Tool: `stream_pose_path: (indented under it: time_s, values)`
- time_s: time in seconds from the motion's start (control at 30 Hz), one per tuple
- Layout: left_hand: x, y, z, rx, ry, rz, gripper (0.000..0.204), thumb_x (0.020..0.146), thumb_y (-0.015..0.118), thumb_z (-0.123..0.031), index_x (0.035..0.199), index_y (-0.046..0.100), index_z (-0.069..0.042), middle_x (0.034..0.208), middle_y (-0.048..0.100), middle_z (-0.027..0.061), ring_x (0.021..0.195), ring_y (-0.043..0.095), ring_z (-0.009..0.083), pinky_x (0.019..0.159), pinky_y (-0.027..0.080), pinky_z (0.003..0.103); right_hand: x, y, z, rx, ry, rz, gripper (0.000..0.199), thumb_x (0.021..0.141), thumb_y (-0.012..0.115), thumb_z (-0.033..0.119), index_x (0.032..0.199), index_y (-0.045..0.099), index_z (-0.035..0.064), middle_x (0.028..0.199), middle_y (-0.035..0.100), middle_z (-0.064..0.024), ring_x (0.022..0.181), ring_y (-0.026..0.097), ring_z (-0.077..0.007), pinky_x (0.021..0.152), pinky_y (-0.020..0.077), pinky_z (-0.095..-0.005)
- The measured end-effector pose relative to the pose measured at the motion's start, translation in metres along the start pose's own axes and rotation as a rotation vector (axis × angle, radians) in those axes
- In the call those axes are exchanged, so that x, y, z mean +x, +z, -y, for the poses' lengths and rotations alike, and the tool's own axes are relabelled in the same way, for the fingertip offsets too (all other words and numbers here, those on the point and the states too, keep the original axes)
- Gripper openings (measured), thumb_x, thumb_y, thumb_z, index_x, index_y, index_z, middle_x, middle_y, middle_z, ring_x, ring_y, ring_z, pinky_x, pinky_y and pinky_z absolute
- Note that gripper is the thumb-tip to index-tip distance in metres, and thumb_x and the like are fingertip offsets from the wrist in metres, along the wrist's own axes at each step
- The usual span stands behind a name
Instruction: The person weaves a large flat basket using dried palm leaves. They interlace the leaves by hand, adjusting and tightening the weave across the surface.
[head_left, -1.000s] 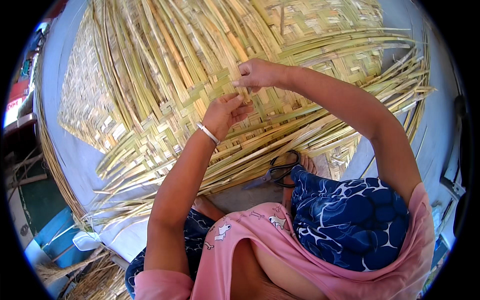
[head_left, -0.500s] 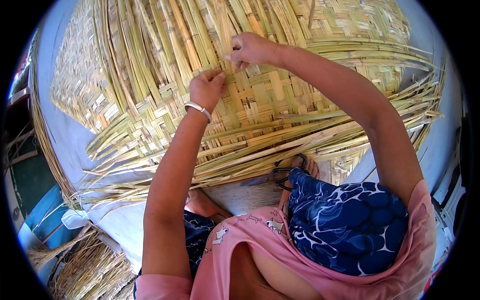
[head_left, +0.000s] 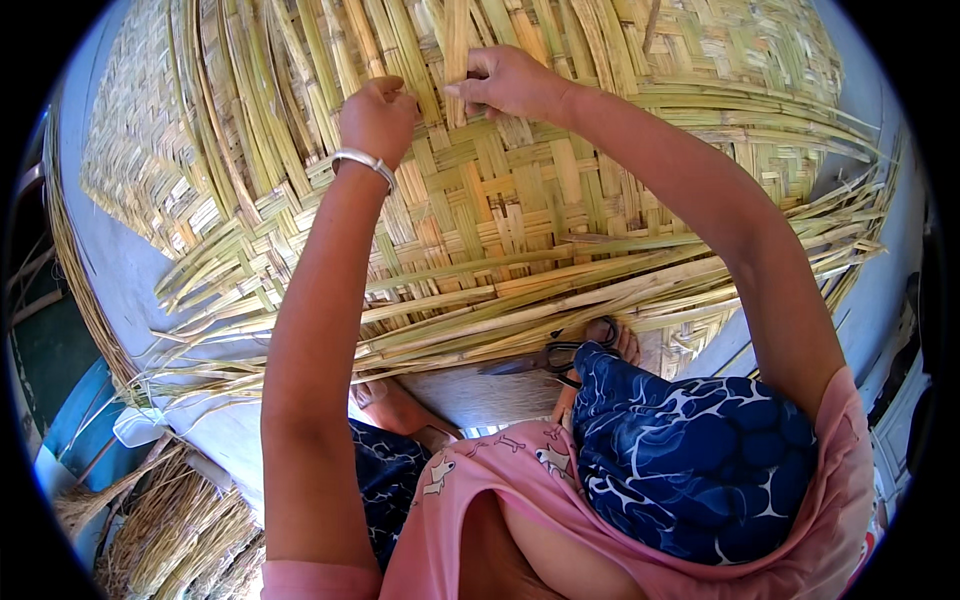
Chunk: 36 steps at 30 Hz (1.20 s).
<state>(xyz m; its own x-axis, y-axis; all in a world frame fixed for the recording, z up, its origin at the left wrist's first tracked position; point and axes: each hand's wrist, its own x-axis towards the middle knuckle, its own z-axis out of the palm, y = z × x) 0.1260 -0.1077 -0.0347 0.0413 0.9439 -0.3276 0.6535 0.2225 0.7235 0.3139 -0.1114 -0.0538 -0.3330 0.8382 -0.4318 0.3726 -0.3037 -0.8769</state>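
Pale blue floor [head_left: 120,270] lies under our woven yellow-green bamboo-strip mat [head_left: 500,210]; left hand [head_left: 377,118] and right hand [head_left: 508,82] both pinch its upright strips.

Woven bamboo mat [head_left: 520,200]: pale yellow-green strips, checker weave. Bangle [head_left: 365,162]: silver. Skirt [head_left: 690,460]: blue, white-veined print. Shirt [head_left: 520,480]: pink.

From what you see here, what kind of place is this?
Probably a home or yard weaving spot, worked on the floor. A large woven strip mat lies on the ground, both hands (left hand, right hand) at its strips, scissors nearby, dry straw bundles beside.
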Motion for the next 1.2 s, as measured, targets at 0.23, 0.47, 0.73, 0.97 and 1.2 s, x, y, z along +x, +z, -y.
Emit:
stream_pose_path:
  time_s: [0.23,0.47,0.73,0.97,1.2]
  values:
    - [0.025,-0.011,-0.002,-0.233,-0.215,0.263,0.029,0.079,0.067,-0.020,0.094,0.064,0.005,0.071,0.061,0.0055,0.057,0.053,0.0104,0.050,0.043,0.023,-0.002,0.001,0.014,-0.191,-0.038,0.015,0.025,0.086,0.062,0.025,0.091,0.061,0.0007,0.071,0.061,-0.0047,0.062,0.057,-0.0116,0.057,0.0485,-0.0271]
    - [0.017,-0.013,-0.007,-0.337,-0.254,0.341,0.015,0.084,0.063,-0.021,0.084,0.054,-0.009,0.076,0.053,-0.0023,0.071,0.052,0.0081,0.067,0.045,0.025,0.006,0.001,0.016,-0.334,-0.081,0.124,0.022,0.084,0.062,0.024,0.086,0.061,0.0019,0.071,0.063,-0.0069,0.061,0.059,-0.0135,0.054,0.0495,-0.0289]
    - [0.008,-0.014,-0.004,-0.406,-0.250,0.359,0.016,0.085,0.061,-0.018,0.094,0.055,-0.007,0.083,0.056,-0.0004,0.077,0.055,0.0104,0.074,0.047,0.028,0.020,-0.010,0.024,-0.006,0.044,0.159,0.018,0.083,0.063,0.020,0.085,0.057,0.0031,0.070,0.061,-0.0049,0.060,0.061,-0.0112,0.046,0.0469,-0.0241]
    - [0.004,-0.010,-0.001,-0.424,-0.238,0.319,0.019,0.084,0.061,-0.016,0.099,0.056,-0.005,0.088,0.059,0.0011,0.081,0.057,0.0105,0.072,0.048,0.025,0.047,-0.006,0.014,0.135,0.106,0.100,0.014,0.085,0.061,0.017,0.086,0.056,0.0041,0.070,0.060,-0.0047,0.062,0.064,-0.0108,0.045,0.0472,-0.0214]
    - [0.000,-0.004,0.002,-0.423,-0.216,0.216,0.036,0.083,0.062,-0.013,0.115,0.054,0.001,0.098,0.061,0.0060,0.086,0.060,0.0136,0.076,0.050,0.026,0.028,0.005,0.017,0.127,0.040,-0.008,0.018,0.087,0.059,0.016,0.095,0.057,-0.0002,0.074,0.061,-0.0066,0.062,0.065,-0.0129,0.047,0.0506,-0.0220]
